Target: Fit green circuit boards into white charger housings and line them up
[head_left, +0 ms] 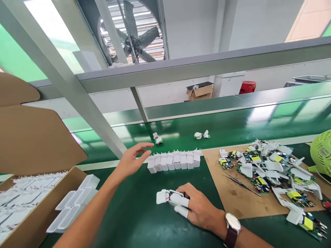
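Observation:
My right hand (196,203), with white covers on two fingers and a watch at the wrist, grips a white plastic charger housing (162,197) low over the green table. A flap-like white piece sticks out at its left, with a bit of red beside it. Up and to the left, my left hand (134,158) reaches out with thumb and fingers apart, holding nothing. Its fingertips are near a small circuit board with a white piece (157,139) on the green belt. Just right of that hand stands a row of white housings (177,161), side by side.
Circuit boards with white parts (271,167) lie heaped on brown cardboard (214,186) at right, with tweezers (241,184) beside them. A carton (62,193) of white units and clear plastic trays (74,203) stand left. A green fan (323,151) is far right. A slanted frame post (90,110) crosses left.

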Demonstrator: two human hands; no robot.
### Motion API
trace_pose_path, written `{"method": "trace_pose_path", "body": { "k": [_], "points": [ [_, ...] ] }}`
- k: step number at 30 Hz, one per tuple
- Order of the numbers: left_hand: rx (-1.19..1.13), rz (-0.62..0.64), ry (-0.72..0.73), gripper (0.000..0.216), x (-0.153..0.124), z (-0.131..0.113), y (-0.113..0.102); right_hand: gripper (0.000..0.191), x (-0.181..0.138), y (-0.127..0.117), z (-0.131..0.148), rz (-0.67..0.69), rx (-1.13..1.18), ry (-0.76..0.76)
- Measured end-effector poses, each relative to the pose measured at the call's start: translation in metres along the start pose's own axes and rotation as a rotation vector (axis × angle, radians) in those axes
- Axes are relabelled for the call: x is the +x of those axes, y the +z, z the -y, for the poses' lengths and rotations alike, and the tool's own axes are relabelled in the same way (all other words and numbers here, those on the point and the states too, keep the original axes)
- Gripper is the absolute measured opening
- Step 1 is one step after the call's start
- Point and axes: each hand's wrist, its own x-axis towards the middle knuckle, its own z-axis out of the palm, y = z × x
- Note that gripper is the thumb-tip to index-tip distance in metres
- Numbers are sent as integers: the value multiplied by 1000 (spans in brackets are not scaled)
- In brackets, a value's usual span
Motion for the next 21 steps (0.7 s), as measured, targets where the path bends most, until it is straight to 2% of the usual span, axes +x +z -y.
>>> {"method": "trace_pose_path", "body": {
  "k": [2, 5, 8, 11, 16, 19, 21],
  "points": [
    [207, 129, -41, 53, 42, 17, -1, 33, 1, 3, -1, -42, -26, -20],
    [387, 288, -84, 62, 94, 47, 14, 29, 4, 3, 0, -70, -50, -26],
    [461, 337, -94, 68, 126, 68, 33, 28, 7, 2, 0, -24, -86, -5],
    [541, 367, -117, 64, 147, 73, 46, 28, 9, 5, -4, 6, -106, -1],
    [592, 466, -114, 58, 189, 46, 73, 22, 10, 19, -18, -21, -118, -38],
    [568, 527, -84, 60, 214, 16, 106, 26, 11, 27, -25, -24, -172, -70],
    [561, 570, -77, 70, 226, -6, 131, 30, 11, 30, -30, -5, -212, -96]
  ]
}}
